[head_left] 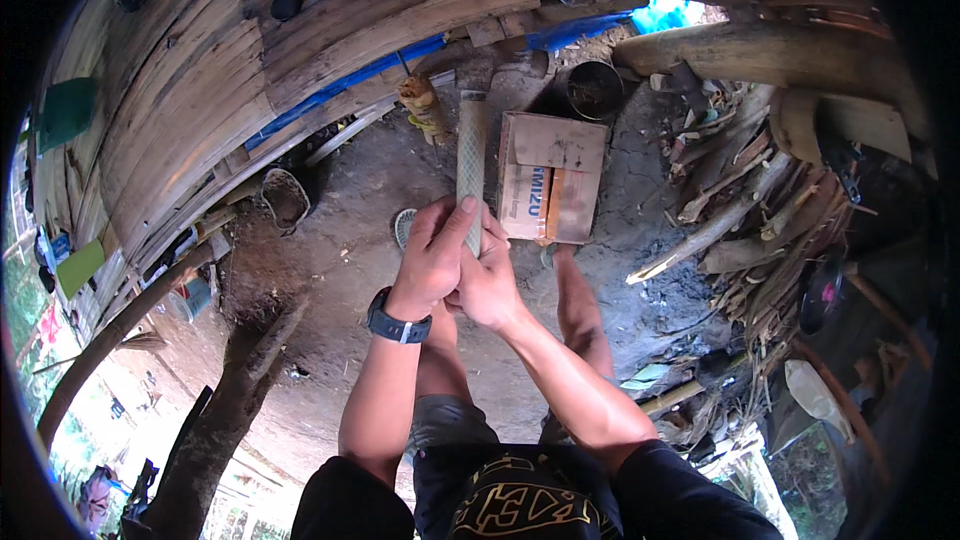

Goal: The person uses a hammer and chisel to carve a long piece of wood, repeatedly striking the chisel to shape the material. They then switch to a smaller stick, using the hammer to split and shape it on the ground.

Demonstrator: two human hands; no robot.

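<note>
Both my hands are closed around a pale rod (472, 145) with a cross-hatched sleeve, held upright in the middle of the view. Its far end meets a dark, flat piece (474, 73); whether the two are joined is hard to tell. My left hand (428, 255), below a black wristwatch, wraps the lower part with its thumb along the rod. My right hand (490, 285) presses in from the right, its fingers partly hidden by the left. Just right of the rod, a cardboard box (525, 155) lies on the ground. A yellow-brown bundle (424, 108) is to its left.
A dark round tin (595, 90) stands behind the box. Firewood (760, 200) is heaped along the right. Wooden planks (340, 30) form a raised surface at the far left. A thick log post (225, 420) rises at the lower left, and a brown hollow container (285, 200) rests on the dirt.
</note>
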